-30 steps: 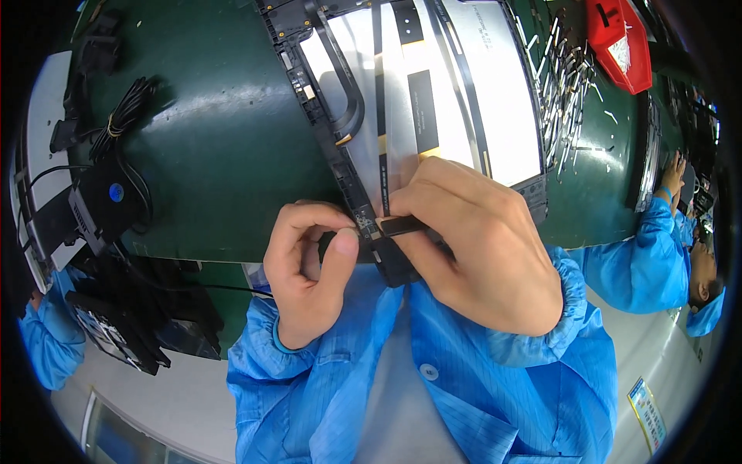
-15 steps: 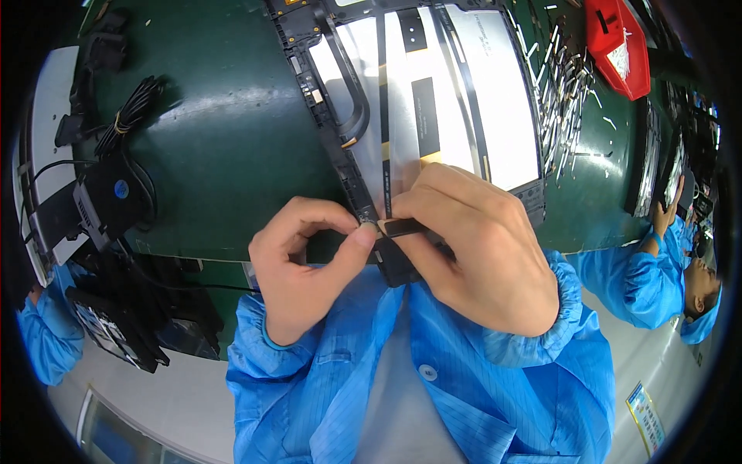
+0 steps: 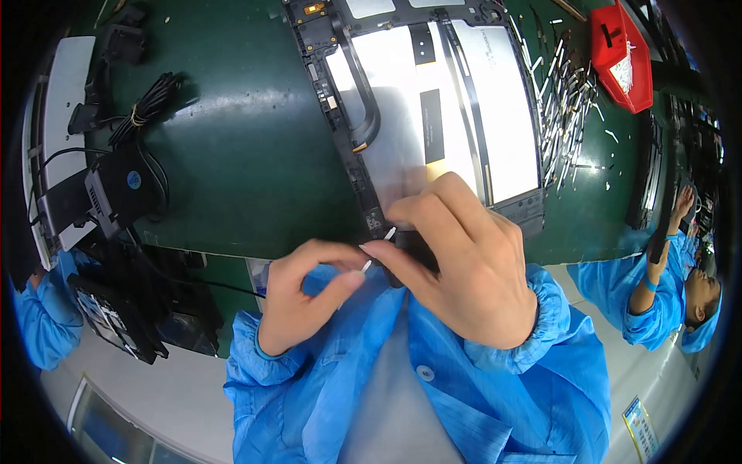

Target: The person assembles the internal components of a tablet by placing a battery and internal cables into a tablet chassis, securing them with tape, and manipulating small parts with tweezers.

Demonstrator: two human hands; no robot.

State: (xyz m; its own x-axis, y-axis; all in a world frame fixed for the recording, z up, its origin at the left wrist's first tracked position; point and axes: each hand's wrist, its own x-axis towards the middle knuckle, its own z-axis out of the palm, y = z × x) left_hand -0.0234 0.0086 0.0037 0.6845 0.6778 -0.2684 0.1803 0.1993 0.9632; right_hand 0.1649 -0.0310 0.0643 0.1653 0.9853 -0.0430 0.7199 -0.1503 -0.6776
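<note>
A tablet-like device panel (image 3: 390, 85), silver-white inside a black frame, lies on the green table with its near corner between my hands. My left hand (image 3: 301, 298), slightly blurred, has thumb and forefinger closed on a small white strip (image 3: 366, 265) just off that corner. My right hand (image 3: 479, 267) rests over the panel's near edge, its thumb and forefinger apart. In the gap between them shows a small white piece (image 3: 390, 232); whether it joins the strip at my left hand is hidden by my right thumb.
Thin white and dark strips (image 3: 568, 116) lie scattered to the panel's right, below a red bin (image 3: 622, 66) with white bits. A bundled black cable (image 3: 143, 108) and a black stand (image 3: 116, 193) are at left. Co-workers in blue sit at both sides, one (image 3: 641, 290) at right.
The long black ribbon across the panel, whose end my right hand held, no longer shows there. My left hand has drawn slightly down from the corner. The panel appears shifted slightly right and down.
</note>
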